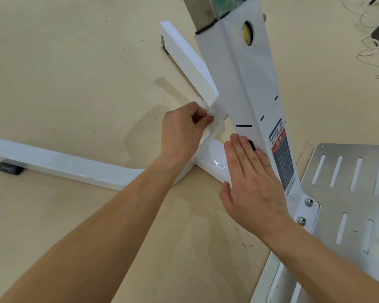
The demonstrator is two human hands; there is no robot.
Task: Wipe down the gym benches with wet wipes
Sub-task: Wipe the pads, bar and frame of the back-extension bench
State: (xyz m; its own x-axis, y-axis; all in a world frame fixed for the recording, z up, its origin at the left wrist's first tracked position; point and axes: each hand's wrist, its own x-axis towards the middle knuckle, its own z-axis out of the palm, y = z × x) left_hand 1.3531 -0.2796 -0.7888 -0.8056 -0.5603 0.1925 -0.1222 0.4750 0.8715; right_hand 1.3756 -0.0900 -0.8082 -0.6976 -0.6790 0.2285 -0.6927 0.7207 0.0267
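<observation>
The surface is a beige floor [74, 73], scuffed and marked with small dark specks; no walls are in view. At the far left, a black rubber foot [10, 168] supports the end of the left leg [64, 162], a white rectangular tube lying low across the floor toward the centre. A second white tube, the rear leg [184, 55], runs away from the centre; a small dark sticker [162, 40] on its end face is too small to read. The left hand [182, 132] is closed around a bunched white wet wipe [218, 123], pinching it against the left edge of the upright column [249, 84], just above the point where the legs meet. The column is a white panel that rises and tilts toward the top of the view, hiding part of the rear leg. A round hole near its top shows a yellow disc [247, 32]. The right hand [252, 182] lies flat on the column's lower face, fingers straight and together, holding nothing. Just right of those fingers, a warning label [281, 154] in dark blue and red carries white print too small to read. Two bolts [309, 201] fix the column base to a slotted metal plate [348, 193] on the right. A loose pale rope [372, 49] lies on the floor at the upper right.
</observation>
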